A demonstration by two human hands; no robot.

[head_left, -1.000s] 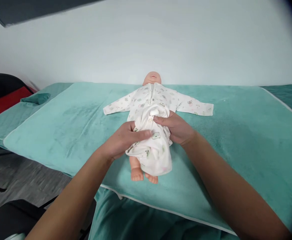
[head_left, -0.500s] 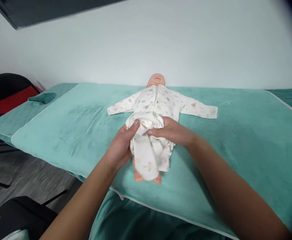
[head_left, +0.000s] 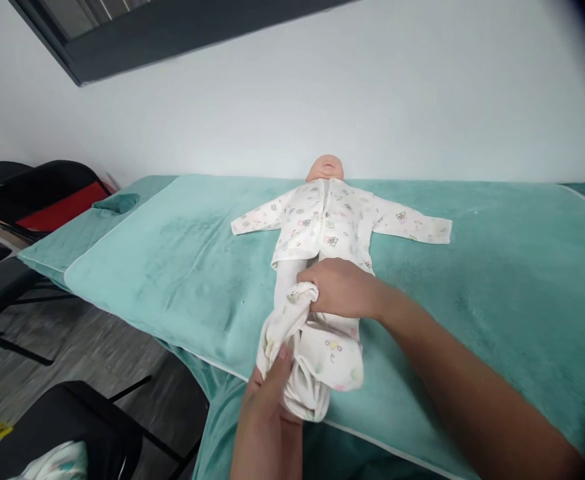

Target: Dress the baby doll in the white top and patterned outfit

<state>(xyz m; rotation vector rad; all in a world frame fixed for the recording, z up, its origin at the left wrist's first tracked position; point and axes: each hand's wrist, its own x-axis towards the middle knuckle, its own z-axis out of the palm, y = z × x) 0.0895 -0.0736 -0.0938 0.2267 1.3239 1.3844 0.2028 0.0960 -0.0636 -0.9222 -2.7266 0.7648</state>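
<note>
A baby doll [head_left: 325,170] lies on its back on a teal cover, its head toward the wall. It wears a white printed baby jacket [head_left: 305,227] with both sleeves spread out. At the doll's legs are bunched white printed baby pants [head_left: 329,357]. My left hand [head_left: 267,393] grips the gathered lower part of the pants near the bed's front edge, thumb on top. My right hand [head_left: 342,288] is closed on their upper folds, just below the jacket hem. One white leg [head_left: 288,277] of the doll shows between jacket and pants. The doll's feet are hidden.
The teal cover [head_left: 187,253] spreads over a long bed against a white wall [head_left: 322,113]. Black and red chairs [head_left: 57,200] stand at the left. A black seat [head_left: 77,420] with a printed cloth [head_left: 57,461] is at lower left. A dark frame [head_left: 197,30] juts in above.
My left hand has moved down toward the bed's front edge, drawing the pants lower and over the doll's feet. My right hand has shifted slightly lower. The view has turned a little left.
</note>
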